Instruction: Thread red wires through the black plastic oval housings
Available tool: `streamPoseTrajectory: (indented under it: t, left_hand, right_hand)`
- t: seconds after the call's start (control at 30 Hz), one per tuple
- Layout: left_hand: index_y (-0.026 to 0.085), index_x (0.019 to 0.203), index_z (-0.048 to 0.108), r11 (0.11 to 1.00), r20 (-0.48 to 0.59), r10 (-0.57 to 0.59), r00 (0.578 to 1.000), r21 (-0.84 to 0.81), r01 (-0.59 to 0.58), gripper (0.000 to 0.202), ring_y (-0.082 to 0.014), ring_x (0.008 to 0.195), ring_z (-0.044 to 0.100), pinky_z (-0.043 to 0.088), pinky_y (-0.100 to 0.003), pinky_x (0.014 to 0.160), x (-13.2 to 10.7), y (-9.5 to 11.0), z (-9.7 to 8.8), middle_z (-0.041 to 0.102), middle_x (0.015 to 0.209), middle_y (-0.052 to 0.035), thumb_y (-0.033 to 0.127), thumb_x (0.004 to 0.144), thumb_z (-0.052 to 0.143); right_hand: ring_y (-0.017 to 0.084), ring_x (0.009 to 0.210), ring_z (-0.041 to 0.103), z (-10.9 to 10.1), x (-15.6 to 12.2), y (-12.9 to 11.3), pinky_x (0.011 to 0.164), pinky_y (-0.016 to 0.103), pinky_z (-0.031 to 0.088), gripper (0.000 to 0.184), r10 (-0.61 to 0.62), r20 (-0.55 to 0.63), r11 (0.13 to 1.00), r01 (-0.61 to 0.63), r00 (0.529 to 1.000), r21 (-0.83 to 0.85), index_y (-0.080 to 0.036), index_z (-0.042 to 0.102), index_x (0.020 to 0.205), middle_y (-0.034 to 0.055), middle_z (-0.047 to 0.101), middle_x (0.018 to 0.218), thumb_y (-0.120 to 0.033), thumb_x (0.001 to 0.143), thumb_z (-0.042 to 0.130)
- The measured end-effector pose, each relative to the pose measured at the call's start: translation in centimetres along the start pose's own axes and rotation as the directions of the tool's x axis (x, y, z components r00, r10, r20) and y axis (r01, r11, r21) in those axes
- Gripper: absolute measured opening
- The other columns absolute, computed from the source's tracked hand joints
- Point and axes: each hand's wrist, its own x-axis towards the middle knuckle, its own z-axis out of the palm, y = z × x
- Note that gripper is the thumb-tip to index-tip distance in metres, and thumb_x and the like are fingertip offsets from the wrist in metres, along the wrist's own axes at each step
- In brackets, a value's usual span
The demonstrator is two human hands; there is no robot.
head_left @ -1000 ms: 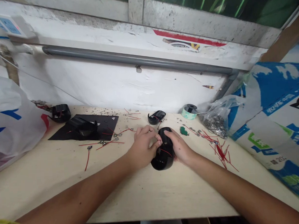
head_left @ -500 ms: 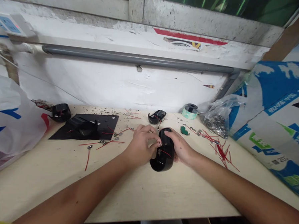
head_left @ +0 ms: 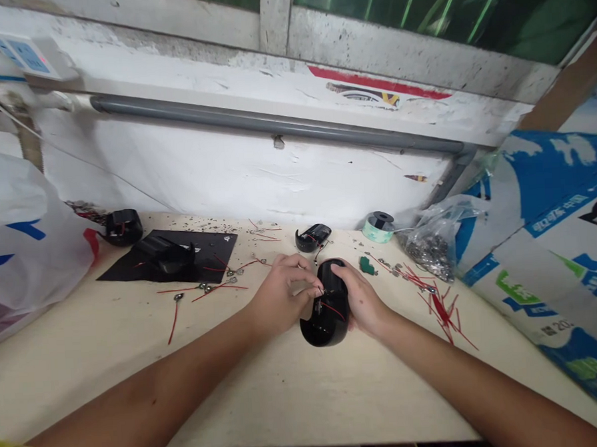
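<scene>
My right hand (head_left: 363, 293) is wrapped round the side of a glossy black plastic housing (head_left: 325, 331), holding it over the middle of the table. A short red wire (head_left: 333, 308) and small metal contacts show inside the housing. At the housing's left side, my left hand (head_left: 291, 294) pinches thumb and forefinger on a thin red wire end (head_left: 321, 289); its exact shape is too small to make out. Behind the hands lies a similar black housing (head_left: 313, 237) with a wire attached.
Two more black housings, one on a black sheet (head_left: 214, 248), stand at the left. Red wires with metal tabs (head_left: 443, 309) lie scattered on both sides. At the right are a green tape roll (head_left: 377, 227), a bag of metal parts (head_left: 430, 246) and a blue-white package (head_left: 569, 236).
My left fingers have shifted slightly at the wire end over the housing. My right hand keeps its hold. The whole view has tilted a little.
</scene>
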Motion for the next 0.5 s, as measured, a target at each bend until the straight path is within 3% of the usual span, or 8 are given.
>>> streamPoseTrajectory:
  t: [0.1,0.23,0.4,0.5]
  left_hand:
    - [0.023,0.079,0.076,1.0,-0.02,-0.001,1.0,-0.021,0.0,0.008,-0.0233,0.103,0.053,0.037,-0.042,0.099,0.08,0.02,0.01,0.063,0.097,-0.0044,0.021,0.084,0.069]
    - [0.023,0.078,0.076,0.99,-0.004,-0.093,0.996,-0.111,0.092,0.008,-0.0239,0.105,0.054,0.036,-0.044,0.103,0.4,0.05,0.06,0.063,0.097,-0.0044,0.021,0.083,0.07]
    - [0.02,0.076,0.076,0.948,0.035,-0.164,0.986,-0.272,0.167,0.008,-0.0194,0.089,0.06,0.046,-0.039,0.091,0.55,0.29,0.37,0.061,0.091,-0.0041,0.02,0.081,0.07]
    - [0.021,0.076,0.077,0.959,-0.016,-0.17,0.985,-0.231,0.162,0.009,-0.0197,0.091,0.06,0.046,-0.038,0.092,0.43,0.51,0.57,0.062,0.091,-0.0041,0.02,0.081,0.069]
  right_hand:
    - [0.013,0.044,0.053,-0.03,0.17,0.25,0.03,0.022,0.035,0.036,-0.054,-0.049,0.998,0.056,0.997,0.034,-0.022,0.059,0.098,-0.0045,0.054,0.067,-0.054,0.082,0.06]
    - [0.014,0.046,0.052,0.1,0.34,0.34,0.037,0.024,0.041,0.034,-0.021,-0.038,0.994,0.025,0.999,0.103,-0.023,0.059,0.094,-0.005,0.053,0.064,-0.054,0.081,0.062]
    - [0.013,0.048,0.052,0.1,0.52,0.37,0.042,0.025,0.044,0.031,-0.02,-0.021,0.99,0.023,1.0,0.142,-0.022,0.059,0.091,-0.0044,0.055,0.066,-0.051,0.081,0.064]
    - [0.013,0.052,0.053,0.05,0.64,0.41,0.043,0.024,0.045,0.028,-0.066,-0.029,0.991,0.068,0.997,0.115,-0.022,0.059,0.09,-0.0031,0.058,0.072,-0.048,0.082,0.063]
